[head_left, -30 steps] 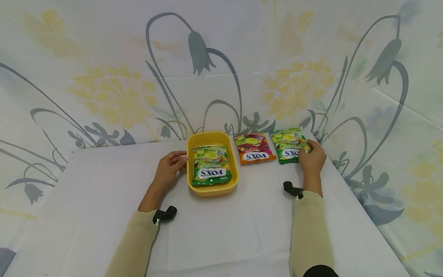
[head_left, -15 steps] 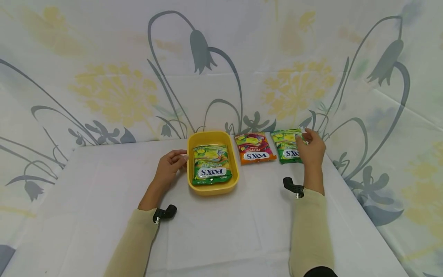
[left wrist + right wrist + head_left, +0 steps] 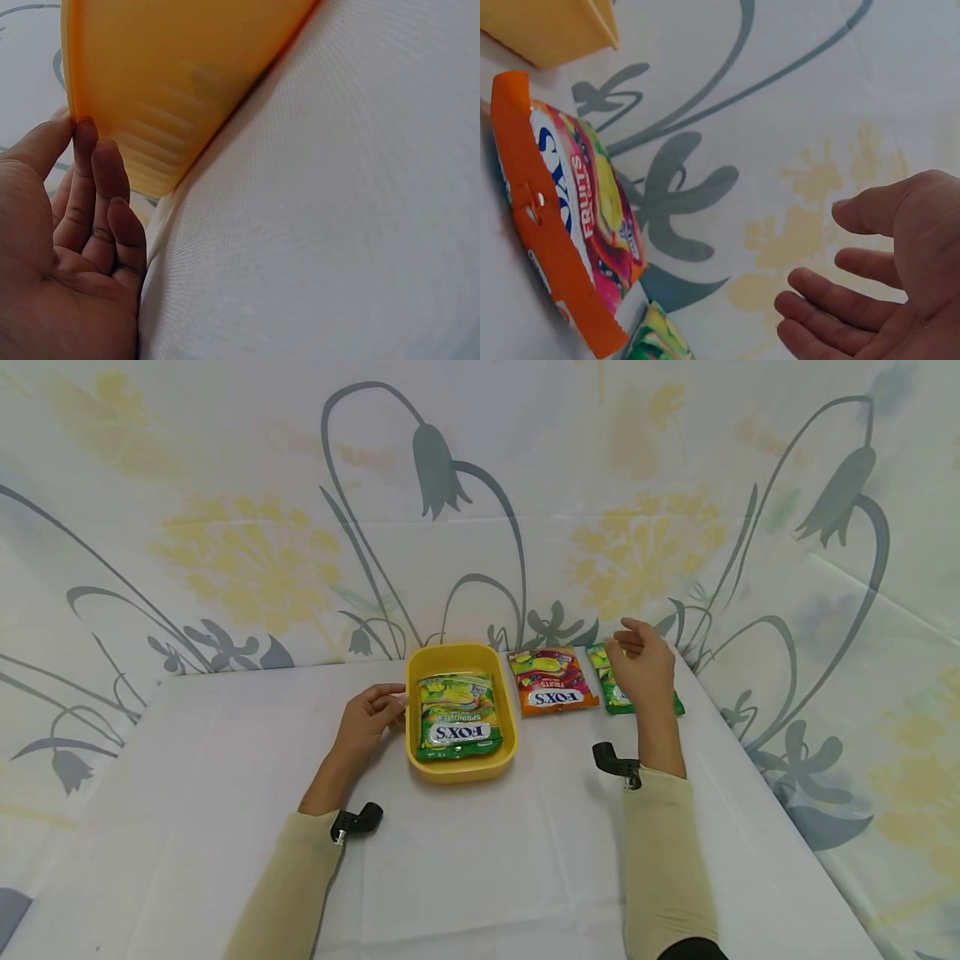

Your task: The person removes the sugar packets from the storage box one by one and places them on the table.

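Note:
My left hand (image 3: 365,721) pinches the left rim of a yellow plastic tray (image 3: 461,772); the left wrist view has thumb and forefinger on the tray's edge (image 3: 172,90). Inside the tray lies a green Fox's Spring Tea candy bag (image 3: 459,714). To its right, a red and orange Fox's Fruits candy bag (image 3: 553,683) lies on the table. My right hand (image 3: 647,670) hovers over a second green Fox's bag (image 3: 604,675), hiding much of it. In the right wrist view, that hand (image 3: 900,285) has loosely extended fingers and holds nothing.
A white cloth covers the table (image 3: 480,868). Behind it and to the right rises a floral-patterned curtain (image 3: 517,460), close to the bags' far edges. Black wrist cameras sit on both sleeves.
My right hand has let go of the right green candy bag, lifted, and moved left and away over it. My left hand and the tray have stayed in place.

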### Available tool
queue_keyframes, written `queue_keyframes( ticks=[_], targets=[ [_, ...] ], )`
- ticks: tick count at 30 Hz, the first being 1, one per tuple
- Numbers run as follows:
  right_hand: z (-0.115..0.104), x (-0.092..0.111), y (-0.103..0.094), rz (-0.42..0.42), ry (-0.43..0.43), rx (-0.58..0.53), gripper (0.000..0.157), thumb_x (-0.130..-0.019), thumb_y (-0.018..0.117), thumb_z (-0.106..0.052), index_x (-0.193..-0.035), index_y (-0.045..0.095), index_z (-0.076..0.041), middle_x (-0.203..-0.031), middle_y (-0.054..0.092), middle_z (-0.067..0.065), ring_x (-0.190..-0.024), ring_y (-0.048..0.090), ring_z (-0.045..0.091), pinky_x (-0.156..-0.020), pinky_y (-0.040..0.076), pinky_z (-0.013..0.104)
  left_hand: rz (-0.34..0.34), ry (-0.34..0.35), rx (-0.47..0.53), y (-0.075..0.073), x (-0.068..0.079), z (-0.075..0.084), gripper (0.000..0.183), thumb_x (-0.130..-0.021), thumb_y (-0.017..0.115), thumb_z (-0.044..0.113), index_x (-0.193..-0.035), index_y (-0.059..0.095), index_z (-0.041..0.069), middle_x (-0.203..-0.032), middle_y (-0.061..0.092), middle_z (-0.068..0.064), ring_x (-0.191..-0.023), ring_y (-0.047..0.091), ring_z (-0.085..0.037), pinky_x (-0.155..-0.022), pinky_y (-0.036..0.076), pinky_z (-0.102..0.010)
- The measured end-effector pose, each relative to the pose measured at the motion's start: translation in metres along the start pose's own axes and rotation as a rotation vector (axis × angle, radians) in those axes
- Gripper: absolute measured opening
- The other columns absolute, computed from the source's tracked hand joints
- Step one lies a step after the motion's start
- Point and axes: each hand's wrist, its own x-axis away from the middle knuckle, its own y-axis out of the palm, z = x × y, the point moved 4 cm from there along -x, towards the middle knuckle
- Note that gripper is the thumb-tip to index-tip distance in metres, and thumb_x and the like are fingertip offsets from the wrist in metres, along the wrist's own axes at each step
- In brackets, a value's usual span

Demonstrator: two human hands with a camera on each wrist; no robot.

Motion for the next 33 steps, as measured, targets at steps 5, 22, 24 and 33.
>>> queue_keyframes(
  ticks=[5, 22, 24, 33],
  targets=[
    [-0.014, 0.003, 0.013, -0.060, -0.040, 0.011, 0.047, -0.104, 0.067, -0.021, -0.146, 0.060, -0.001, -0.132, 0.069, 0.024, -0.126, 0.064, 0.040, -0.112, 0.048, 0.051, -0.002, 0.001, 0.010, 0.000, 0.001, 0.001, 0.037, -0.107, 0.065, 0.016, -0.138, 0.062, -0.004, -0.085, 0.073, 0.009, -0.090, 0.066, -0.025, -0.081, 0.054, -0.028],
    [-0.047, 0.017, 0.052, -0.252, -0.106, -0.026, 0.040, -0.105, 0.068, -0.018, -0.141, 0.063, -0.002, -0.132, 0.067, 0.020, -0.124, 0.066, 0.035, -0.108, 0.052, 0.048, -0.006, 0.005, 0.009, 0.000, 0.001, 0.002, 0.037, -0.107, 0.065, 0.017, -0.138, 0.062, -0.005, -0.085, 0.073, 0.009, -0.090, 0.067, -0.025, -0.081, 0.054, -0.027],
    [-0.049, 0.018, 0.053, -0.268, -0.117, -0.039, 0.040, -0.105, 0.068, -0.017, -0.141, 0.063, -0.001, -0.130, 0.067, 0.020, -0.123, 0.066, 0.035, -0.107, 0.053, 0.048, -0.007, 0.009, 0.009, 0.000, 0.001, 0.003, 0.037, -0.107, 0.065, 0.016, -0.137, 0.062, -0.005, -0.084, 0.072, 0.009, -0.089, 0.067, -0.024, -0.081, 0.054, -0.027],
    [-0.063, 0.025, 0.066, -0.359, -0.142, -0.028, 0.040, -0.105, 0.067, -0.014, -0.142, 0.062, -0.002, -0.130, 0.068, 0.022, -0.121, 0.068, 0.036, -0.105, 0.054, 0.048, -0.007, 0.010, 0.006, 0.000, 0.001, 0.002, 0.038, -0.107, 0.066, 0.017, -0.138, 0.062, -0.005, -0.083, 0.072, 0.011, -0.088, 0.066, -0.021, -0.080, 0.053, -0.027]
  ],
)
